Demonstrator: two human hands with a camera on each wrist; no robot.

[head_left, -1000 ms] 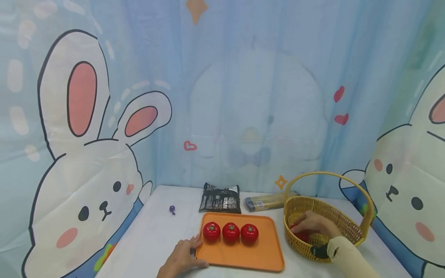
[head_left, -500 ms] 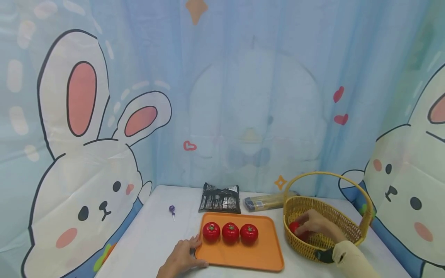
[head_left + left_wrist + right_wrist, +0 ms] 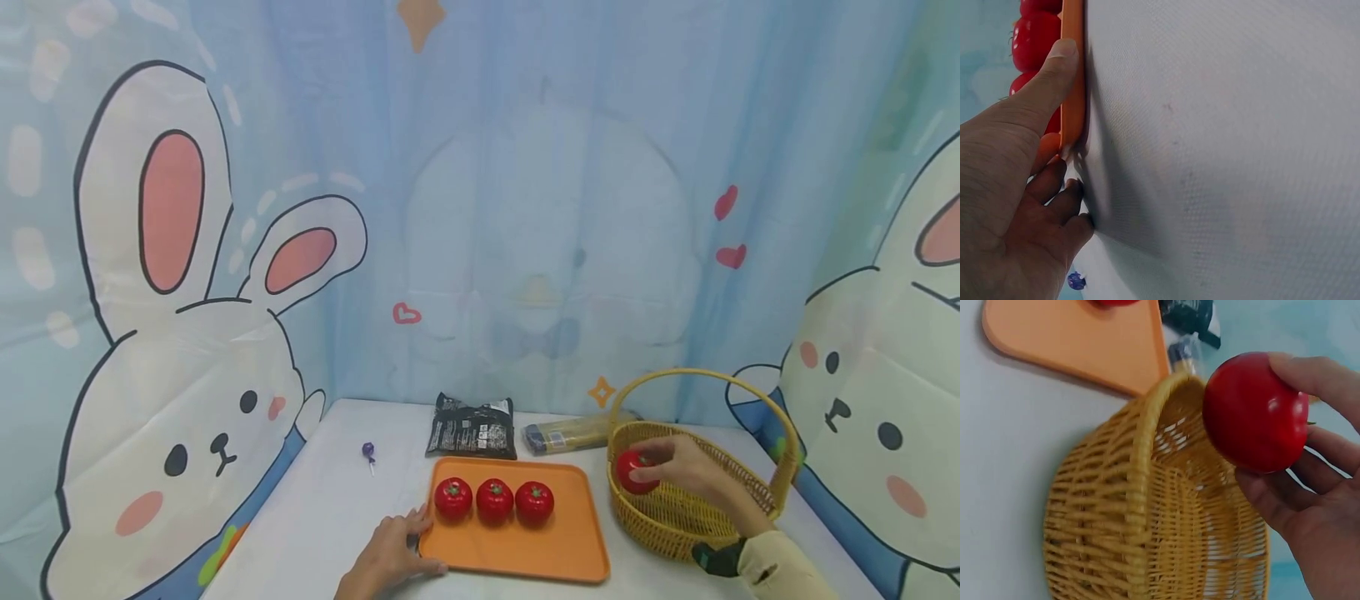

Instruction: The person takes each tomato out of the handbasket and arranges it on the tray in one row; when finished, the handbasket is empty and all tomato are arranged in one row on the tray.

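Observation:
My right hand (image 3: 683, 463) holds a shiny red tomato (image 3: 1255, 414) between thumb and fingers, raised at the left side of the wicker basket (image 3: 667, 533). In the right wrist view the tomato is above the basket's opening. On the orange tray (image 3: 525, 557), three more red tomatoes (image 3: 494, 502) stand in a row along the back half. My left hand (image 3: 386, 550) grips the tray's near left corner. In the left wrist view its thumb (image 3: 1060, 65) lies along the tray's front wall, the index finger bends round the corner, and the other fingers are loosely curled.
Behind the tray lies a black packet (image 3: 472, 427). A clear pack of yellow sticks (image 3: 567, 435) lies right of it, partly behind the basket. A purple lollipop (image 3: 368, 451) lies at the left. The basket's tall handle (image 3: 701, 372) arches over its opening.
My right hand has lifted the tomato from inside the basket up toward its rim. The left hand has kept its hold on the tray. The head view has shifted slightly.

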